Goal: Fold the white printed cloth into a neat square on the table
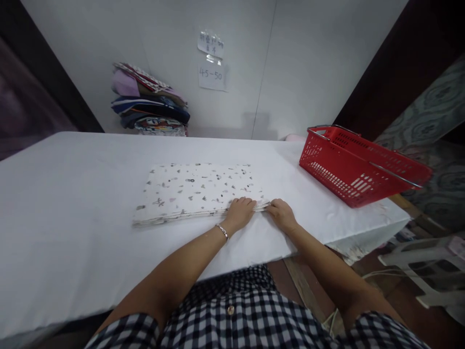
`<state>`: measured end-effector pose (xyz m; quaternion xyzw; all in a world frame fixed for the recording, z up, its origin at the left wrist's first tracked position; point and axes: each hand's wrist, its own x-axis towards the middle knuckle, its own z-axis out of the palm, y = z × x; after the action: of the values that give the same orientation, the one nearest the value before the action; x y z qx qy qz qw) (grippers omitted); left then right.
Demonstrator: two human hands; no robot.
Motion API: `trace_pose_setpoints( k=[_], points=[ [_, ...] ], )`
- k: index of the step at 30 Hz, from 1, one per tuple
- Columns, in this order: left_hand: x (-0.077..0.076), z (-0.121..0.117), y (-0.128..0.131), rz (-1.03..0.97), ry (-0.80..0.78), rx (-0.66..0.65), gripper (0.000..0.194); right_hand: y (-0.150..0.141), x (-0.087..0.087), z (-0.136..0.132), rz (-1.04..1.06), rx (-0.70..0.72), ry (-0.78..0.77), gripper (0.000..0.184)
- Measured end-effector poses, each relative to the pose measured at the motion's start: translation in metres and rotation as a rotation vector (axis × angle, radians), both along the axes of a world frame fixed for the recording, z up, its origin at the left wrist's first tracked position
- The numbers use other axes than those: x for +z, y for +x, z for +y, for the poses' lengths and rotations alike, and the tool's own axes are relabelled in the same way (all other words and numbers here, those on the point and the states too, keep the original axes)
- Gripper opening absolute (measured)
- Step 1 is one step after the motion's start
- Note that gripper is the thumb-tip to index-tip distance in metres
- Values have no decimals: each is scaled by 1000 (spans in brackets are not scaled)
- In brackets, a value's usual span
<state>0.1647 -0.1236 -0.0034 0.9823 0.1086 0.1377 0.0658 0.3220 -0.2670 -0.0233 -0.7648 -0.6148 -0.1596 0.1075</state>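
A white cloth [203, 189] printed with small grey and brown figures lies folded in several layers on the white-covered table. My left hand [240, 213], with a bracelet at the wrist, has its fingers curled over the cloth's front edge, right of the middle. At the front right corner, my right hand [282, 214] pinches the layers, which bunch slightly between the two hands. Both thumbs are mostly hidden.
On the right of the table stands a red plastic basket [345, 165] with metal handles. Folded fabrics [150, 104] are stacked at the back left against the wall. Paper signs [212, 75] hang there. A white plastic stool [421, 261] is at the lower right.
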Motion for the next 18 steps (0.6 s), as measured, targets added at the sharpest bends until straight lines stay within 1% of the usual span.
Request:
trace_pose_setpoints(
  k=[2, 7, 11, 15, 18],
  points=[
    [-1, -1, 4, -6, -6, -34, 25, -1, -1, 0, 16, -16, -2, 26],
    [-5, -4, 23, -5, 11, -86, 21, -2, -5, -1, 58, -14, 52, 22],
    [-8, -5, 35, 42, 34, -73, 20, -3, -7, 0, 87, -41, 35, 22],
    [-8, -6, 36, 38, 10, -26, 23, -4, -8, 0, 95, -39, 19, 24],
    [-9, -7, 31, 41, 20, -52, 23, -3, -7, -1, 122, -38, 30, 24]
  ],
)
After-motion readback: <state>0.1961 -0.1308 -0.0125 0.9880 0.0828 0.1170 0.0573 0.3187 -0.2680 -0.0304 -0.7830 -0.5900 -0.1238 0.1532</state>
